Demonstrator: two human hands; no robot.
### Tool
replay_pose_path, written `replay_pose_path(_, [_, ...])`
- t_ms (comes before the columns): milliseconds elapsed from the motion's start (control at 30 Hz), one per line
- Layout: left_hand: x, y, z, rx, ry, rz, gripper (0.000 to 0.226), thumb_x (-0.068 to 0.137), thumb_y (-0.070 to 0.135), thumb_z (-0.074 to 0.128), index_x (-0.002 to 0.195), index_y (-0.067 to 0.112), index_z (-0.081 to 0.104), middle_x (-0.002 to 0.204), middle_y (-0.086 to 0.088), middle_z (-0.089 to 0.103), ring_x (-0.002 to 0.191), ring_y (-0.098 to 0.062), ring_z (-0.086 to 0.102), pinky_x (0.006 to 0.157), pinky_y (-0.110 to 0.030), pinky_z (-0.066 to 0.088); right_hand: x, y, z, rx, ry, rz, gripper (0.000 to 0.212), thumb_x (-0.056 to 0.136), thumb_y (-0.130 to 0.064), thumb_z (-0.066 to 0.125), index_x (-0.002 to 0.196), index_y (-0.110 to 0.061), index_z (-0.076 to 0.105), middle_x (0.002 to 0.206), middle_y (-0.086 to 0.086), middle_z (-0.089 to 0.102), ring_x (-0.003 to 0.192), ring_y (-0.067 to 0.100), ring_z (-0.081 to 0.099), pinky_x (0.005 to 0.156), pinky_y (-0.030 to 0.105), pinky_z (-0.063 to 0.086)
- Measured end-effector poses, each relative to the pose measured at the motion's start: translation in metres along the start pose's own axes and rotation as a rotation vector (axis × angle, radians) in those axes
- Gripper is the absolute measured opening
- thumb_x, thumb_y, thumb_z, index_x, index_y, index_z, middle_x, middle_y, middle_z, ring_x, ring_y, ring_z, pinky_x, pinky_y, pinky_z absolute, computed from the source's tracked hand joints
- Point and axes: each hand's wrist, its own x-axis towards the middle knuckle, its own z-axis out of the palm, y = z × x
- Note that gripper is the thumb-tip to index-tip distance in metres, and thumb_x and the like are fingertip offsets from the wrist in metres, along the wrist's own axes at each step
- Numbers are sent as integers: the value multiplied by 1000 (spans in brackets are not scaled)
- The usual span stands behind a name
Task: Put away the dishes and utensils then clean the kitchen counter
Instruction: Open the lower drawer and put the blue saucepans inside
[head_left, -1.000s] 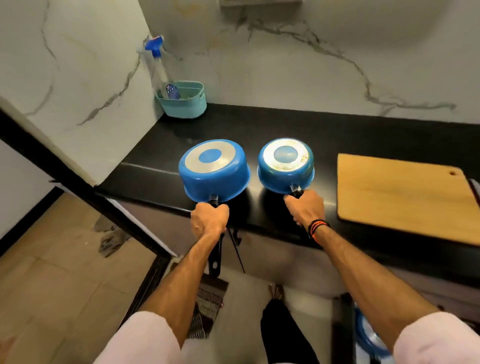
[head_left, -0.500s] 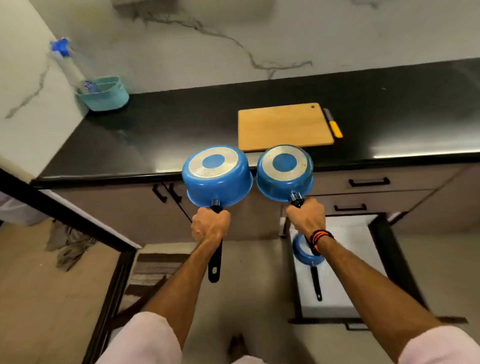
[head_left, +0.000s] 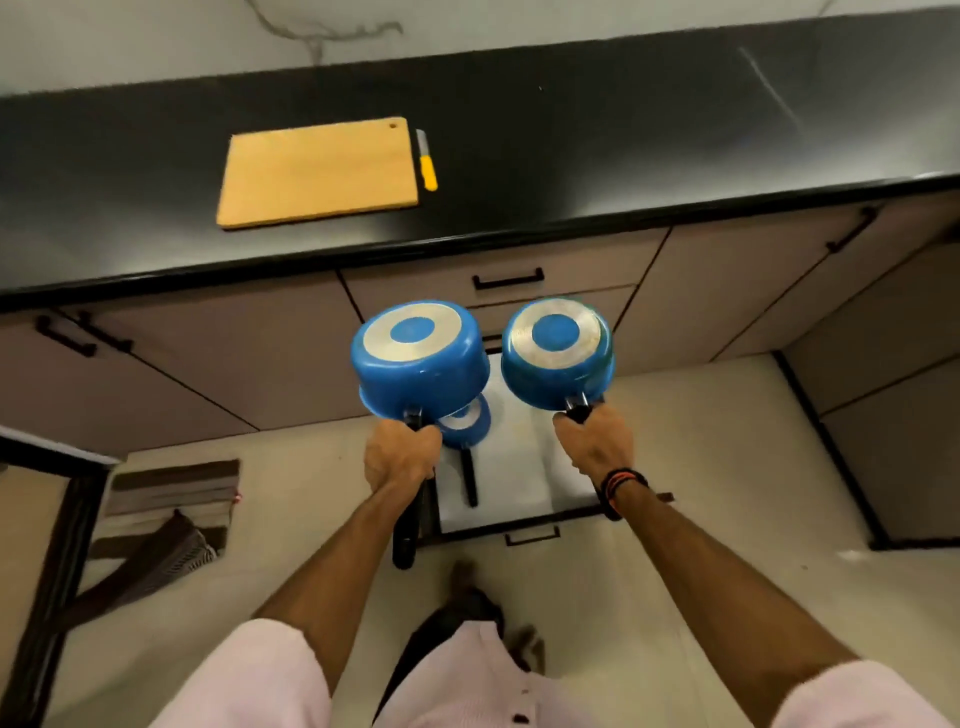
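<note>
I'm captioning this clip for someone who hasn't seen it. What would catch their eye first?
Two bright blue saucepans held bottoms-up at centre: the larger pan gripped by the left hand, the smaller pan by the right hand. Below them an open drawer already holds a third blue pan. On the black counter lie a wooden cutting board and a yellow-handled knife.

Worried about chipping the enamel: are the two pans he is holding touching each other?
Apart. The head view shows cabinet front between the left pan and the right pan.

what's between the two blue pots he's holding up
Nothing solid: in the head view a gap separates the left pot and right pot. Through it show the white-lined open drawer below and a third small pot.
</note>
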Motion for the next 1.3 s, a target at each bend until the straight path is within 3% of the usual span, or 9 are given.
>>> replay_pose_path(200, [18,12,84,100,-90,-39,34,67,41,53,77,11,65,67,-7,70,67,-24,67,64,-31,54,50,53,-16,-114,-31,103,24,72,-35,55,60,-15,53,59,0,61,60,24,64,55,32,53])
replay_pose_path(300, [33,15,119,131,-125,-98,28,75,34,56,79,8,67,63,-5,69,64,-20,62,62,-27,46,80,77,-8,-122,-62,169,22,73,-37,56,69,-15,61,62,2,67,58,25,67,59,38,60])
replay_pose_path(400, [61,15,161,158,-137,-164,33,66,33,53,78,7,68,64,-6,70,73,-26,66,67,-30,52,119,103,8,-146,-89,216,25,71,-39,57,69,-15,62,63,3,68,59,26,68,62,41,62])
replay_pose_path(533, [106,2,227,161,-99,-213,39,68,39,57,91,8,65,81,-11,71,82,-29,67,66,-29,47,177,144,51,-151,-134,277,30,68,-40,55,66,-11,64,62,3,69,60,27,68,65,41,61])
replay_pose_path(700, [169,-34,332,144,-63,-232,43,61,47,54,87,15,67,77,-6,72,75,-27,70,75,-35,59,249,217,127,-105,-174,320,38,64,-44,55,77,-10,68,64,5,70,52,22,68,61,38,62])
replay_pose_path(800, [210,-63,404,143,-39,-227,46,56,46,51,85,15,68,73,-3,72,69,-25,71,75,-36,60,293,269,172,-87,-180,339,41,63,-45,57,78,-9,70,67,8,71,58,26,69,60,42,62])
replay_pose_path(933, [251,-88,460,106,-29,-201,22,70,29,60,85,13,65,62,0,69,52,-16,68,66,-27,57,331,315,214,-92,-184,332,41,61,-43,55,81,-10,69,73,8,72,64,27,70,59,43,62])
replay_pose_path(1100, [293,-109,510,137,17,-99,35,60,36,56,87,15,64,78,-1,72,71,-29,71,73,-40,60,364,360,255,-40,-145,346,26,78,-33,62,82,-8,68,74,9,71,47,17,67,43,26,54])
replay_pose_path(1300, [321,-103,550,117,45,-12,31,62,35,58,86,16,64,79,-1,70,71,-27,70,70,-41,61,374,394,288,-31,-74,342,31,73,-39,60,80,-10,68,73,11,71,55,24,69,47,33,58])
